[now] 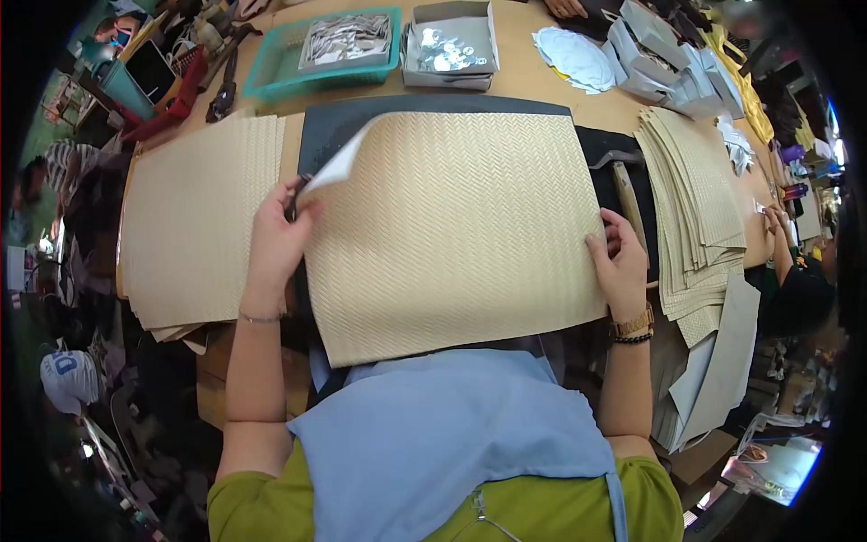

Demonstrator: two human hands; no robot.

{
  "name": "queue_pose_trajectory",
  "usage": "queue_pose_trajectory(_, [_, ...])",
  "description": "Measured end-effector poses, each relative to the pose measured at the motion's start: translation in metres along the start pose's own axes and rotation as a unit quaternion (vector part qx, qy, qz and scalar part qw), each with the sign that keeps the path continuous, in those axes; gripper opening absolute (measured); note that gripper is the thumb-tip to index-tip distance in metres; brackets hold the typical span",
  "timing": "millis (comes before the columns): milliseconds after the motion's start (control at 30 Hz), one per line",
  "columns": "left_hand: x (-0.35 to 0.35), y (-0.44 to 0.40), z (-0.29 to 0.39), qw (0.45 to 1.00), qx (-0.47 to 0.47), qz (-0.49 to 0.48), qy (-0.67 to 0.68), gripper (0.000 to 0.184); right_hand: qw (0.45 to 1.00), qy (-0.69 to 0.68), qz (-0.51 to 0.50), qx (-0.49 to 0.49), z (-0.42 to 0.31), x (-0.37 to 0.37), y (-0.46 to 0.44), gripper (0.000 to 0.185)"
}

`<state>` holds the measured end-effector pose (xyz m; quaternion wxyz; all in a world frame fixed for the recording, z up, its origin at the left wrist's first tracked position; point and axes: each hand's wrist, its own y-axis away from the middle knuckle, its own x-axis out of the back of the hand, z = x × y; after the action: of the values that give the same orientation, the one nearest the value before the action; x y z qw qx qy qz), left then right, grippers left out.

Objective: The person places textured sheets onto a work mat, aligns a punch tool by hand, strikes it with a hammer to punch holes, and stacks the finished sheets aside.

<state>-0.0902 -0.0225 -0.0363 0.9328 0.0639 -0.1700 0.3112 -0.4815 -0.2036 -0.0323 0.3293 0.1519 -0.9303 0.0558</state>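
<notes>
The rectangular pale-gold sheet with a herringbone texture point(461, 235) is in front of me, its lower edge just beyond my light blue apron point(442, 425) and its upper-left corner curled over to show a white underside. I judge this to be a handling step, with the sheet being lifted or lined up; to lay it flat, I would need to ease that corner down while steadying the opposite side. My left hand point(278, 230) is closed at the left edge, thumb against the sheet and wrist below the fingers; something dark shows among those fingers, perhaps a tool handle, though I can't make it out. My right hand point(623, 266) pinches the right edge, thumb on top, fingers curled past the side. Both forearms reach forward, spread about as wide as the sheet. Beneath it lies a flat black board point(330, 126). To the left sits a neat stack of similar sheets point(199, 217); to the right, a wooden-handled hammer point(628, 199) and a fanned pile of matching sheets point(695, 194). Farther off stand a teal plastic basket point(316, 84) and a grey cardboard box point(452, 79) with shiny pieces inside.
</notes>
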Motion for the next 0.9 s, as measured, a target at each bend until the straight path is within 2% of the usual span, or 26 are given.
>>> queue_pose_trajectory(100, [0.008,-0.012,-0.001,0.999,0.033,0.025,0.025,0.045,0.996,-0.089,-0.004,-0.010,-0.001,-0.007,0.004,0.039])
queue_pose_trajectory(233, [0.013,-0.014,-0.010,0.997,0.023,0.057,-0.054,0.043,0.986,-0.167,0.002,0.000,0.006,-0.015,0.002,0.038])
queue_pose_trajectory(300, [0.017,-0.014,-0.018,0.993,-0.001,0.081,-0.080,0.041,0.994,-0.104,-0.009,0.007,0.004,-0.009,0.000,0.039])
queue_pose_trajectory(333, [0.021,-0.016,-0.015,0.994,0.032,0.090,-0.048,0.036,0.997,-0.072,-0.013,0.012,0.004,-0.004,-0.001,0.040])
queue_pose_trajectory(400, [0.033,-0.024,0.001,0.989,0.097,0.106,0.019,0.028,0.996,0.010,0.066,0.052,0.012,0.004,-0.010,0.037])
queue_pose_trajectory(467, [0.039,-0.029,0.014,0.984,0.062,0.058,0.157,0.026,0.991,0.011,0.103,0.082,0.030,0.010,-0.021,0.036])
queue_pose_trajectory(500, [0.029,-0.036,0.022,0.971,0.041,0.045,0.232,0.026,0.968,0.105,0.155,0.169,0.043,0.011,-0.027,0.040])
queue_pose_trajectory(533, [0.018,-0.044,0.030,0.951,0.020,0.032,0.307,0.026,0.951,0.175,0.168,0.191,0.044,0.014,-0.030,0.041])
queue_pose_trajectory(600, [-0.011,-0.058,0.043,0.967,-0.030,0.022,0.251,0.028,0.901,0.313,0.193,0.230,0.045,0.018,-0.034,0.043])
queue_pose_trajectory(633, [-0.029,-0.064,0.052,0.969,-0.071,0.020,0.238,0.026,0.916,0.312,0.184,0.174,0.051,0.015,-0.032,0.045])
queue_pose_trajectory(767, [-0.085,-0.096,0.050,0.948,-0.200,-0.029,0.246,0.023,0.911,0.344,0.191,0.124,0.050,0.009,-0.030,0.044])
queue_pose_trajectory(900, [-0.117,-0.106,0.042,0.956,-0.166,0.006,0.241,0.023,0.909,0.351,0.192,0.116,0.049,0.009,-0.030,0.043])
